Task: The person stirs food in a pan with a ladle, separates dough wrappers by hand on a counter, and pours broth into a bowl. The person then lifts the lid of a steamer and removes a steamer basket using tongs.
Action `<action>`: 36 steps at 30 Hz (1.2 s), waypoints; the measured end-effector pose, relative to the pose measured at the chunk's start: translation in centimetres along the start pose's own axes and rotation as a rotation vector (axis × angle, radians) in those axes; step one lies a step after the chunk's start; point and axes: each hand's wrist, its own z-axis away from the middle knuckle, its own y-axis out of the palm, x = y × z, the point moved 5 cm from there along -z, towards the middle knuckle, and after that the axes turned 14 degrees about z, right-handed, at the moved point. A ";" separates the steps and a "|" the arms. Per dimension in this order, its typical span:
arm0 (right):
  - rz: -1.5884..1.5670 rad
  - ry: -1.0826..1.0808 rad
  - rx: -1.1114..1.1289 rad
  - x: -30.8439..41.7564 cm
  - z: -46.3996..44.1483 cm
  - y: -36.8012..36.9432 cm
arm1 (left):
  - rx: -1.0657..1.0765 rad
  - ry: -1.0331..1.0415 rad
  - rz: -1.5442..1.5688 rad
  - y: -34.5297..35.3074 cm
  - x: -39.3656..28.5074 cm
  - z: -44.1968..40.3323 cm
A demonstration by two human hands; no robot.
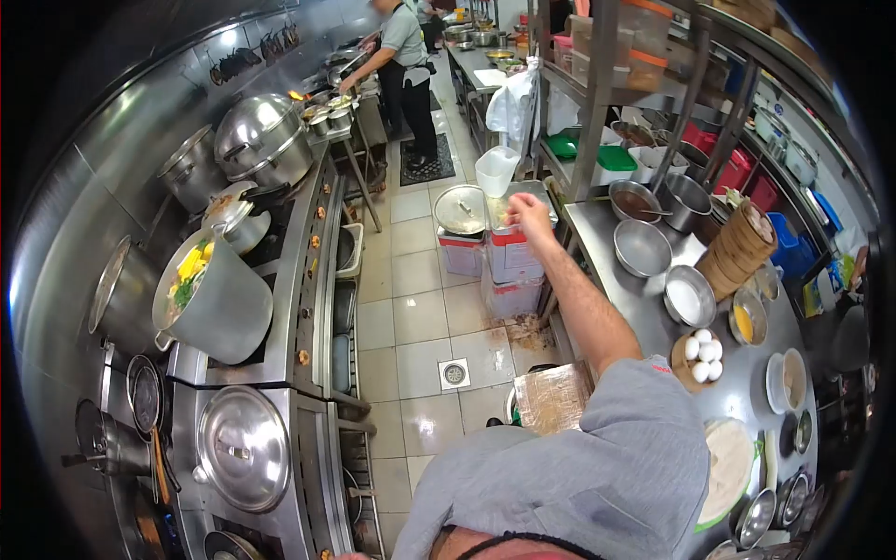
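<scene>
One of my arms reaches forward past the steel table's edge, and my right hand (530, 217) is over the stacked boxes (513, 257), its fingers pressed together; what they hold, if anything, is too small to tell. Just left of that hand stands a white plastic container (497, 171). Beside it a round metal lid (460, 209) lies on another box. At the bottom edge only a sliver of my left hand (353, 556) shows, its fingers hidden.
A stove (303, 280) on the left bears a large pot (219, 303) of vegetables. Bowls, eggs (703, 358) and bamboo steamers (737, 250) stand on the right table (597, 224). Ahead, a person (404, 56) stands at burners. A foil-covered box (551, 397) is below my arm.
</scene>
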 end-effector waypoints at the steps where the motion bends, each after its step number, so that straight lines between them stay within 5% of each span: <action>1: 0.031 0.007 -0.016 -0.7 -2.3 -0.6 | -0.008 0.016 -0.011 -1.8 2.0 -0.9; 3: 0.029 0.003 -0.066 -1.2 -5.8 -1.2 | -0.516 0.022 -0.373 -7.4 7.3 -2.4; 5: 0.112 0.009 -0.102 -1.7 -9.6 -1.4 | -0.709 -0.121 -0.939 -6.6 15.6 -2.2; 8: 0.226 -0.041 -0.172 -3.6 -16.2 -1.8 | -0.640 -0.473 -1.219 -10.6 22.7 -5.6; 10: 0.255 -0.063 -0.225 -3.1 -19.2 -1.4 | -0.557 -0.508 -1.373 -9.7 28.5 -7.6; 12: 0.333 -0.087 -0.260 -4.2 -23.9 -1.6 | -0.331 -0.799 -1.886 -11.4 32.9 -10.8; 16: 0.487 -0.167 -0.347 -6.3 -30.9 -1.7 | -0.014 -0.986 -2.153 -13.1 42.1 -16.6; 18: 0.624 -0.200 -0.430 -7.2 -34.0 -3.7 | 0.646 -1.132 -2.335 -13.3 48.6 -19.2; 22: 0.807 -0.071 -0.623 -2.4 -33.4 -4.1 | 0.859 -1.345 -2.215 -12.6 59.8 -25.0; 26: 0.921 -0.012 -0.668 -1.1 -36.5 -4.9 | 1.239 -1.102 -2.431 -14.8 69.4 -32.4; 28: 0.990 -0.003 -0.667 -2.3 -40.2 -5.8 | 0.641 -1.000 -2.116 -13.2 74.8 -34.4; 36: 0.876 0.085 -0.634 -6.7 -48.9 -6.6 | 0.744 -1.073 -2.039 -16.5 83.4 -31.0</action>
